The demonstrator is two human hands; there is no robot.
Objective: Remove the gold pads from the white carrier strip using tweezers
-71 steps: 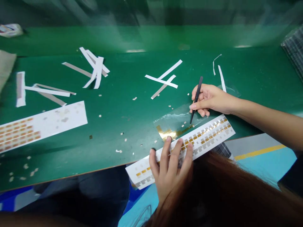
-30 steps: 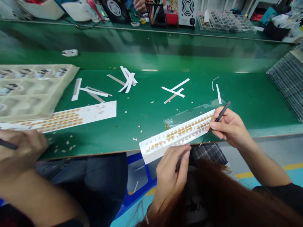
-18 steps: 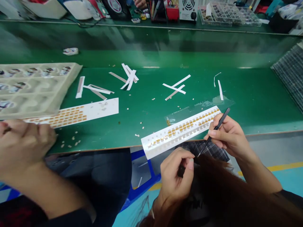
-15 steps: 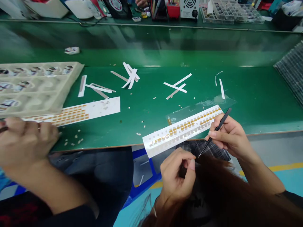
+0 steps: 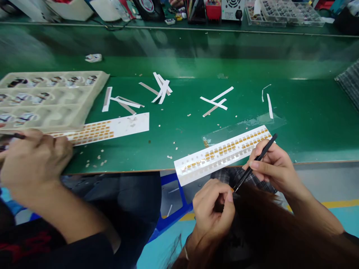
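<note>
My right hand (image 5: 37, 160) is at the left edge of the view, over the front of the green bench, with its fingers closed. It grips a slim black tool (image 5: 12, 136) that looks like tweezers; its tip lies out of view. Just beyond my knuckles, a white backing sheet (image 5: 136, 122) with rows of small orange pads lies partly under a cream moulded tray (image 5: 97, 87). Several tray pockets hold small white-and-black parts (image 5: 42, 98); others are bare. My left hand is outside the frame, and what lies at the left edge is too unclear to name.
At right, a co-worker's hands (image 5: 214, 209) hold black tweezers (image 5: 263, 151) near a second padded sheet (image 5: 185, 179). The co-worker's hair (image 5: 260, 231) fills the lower right. Paper strips (image 5: 162, 87) and tiny scraps (image 5: 97, 158) litter the bench. A shelf (image 5: 174, 28) runs behind.
The view has turned slightly left, so bench items sit further right. More of the black tool and tray shows by my right hand. The co-worker's hands keep nearly the same pose.
</note>
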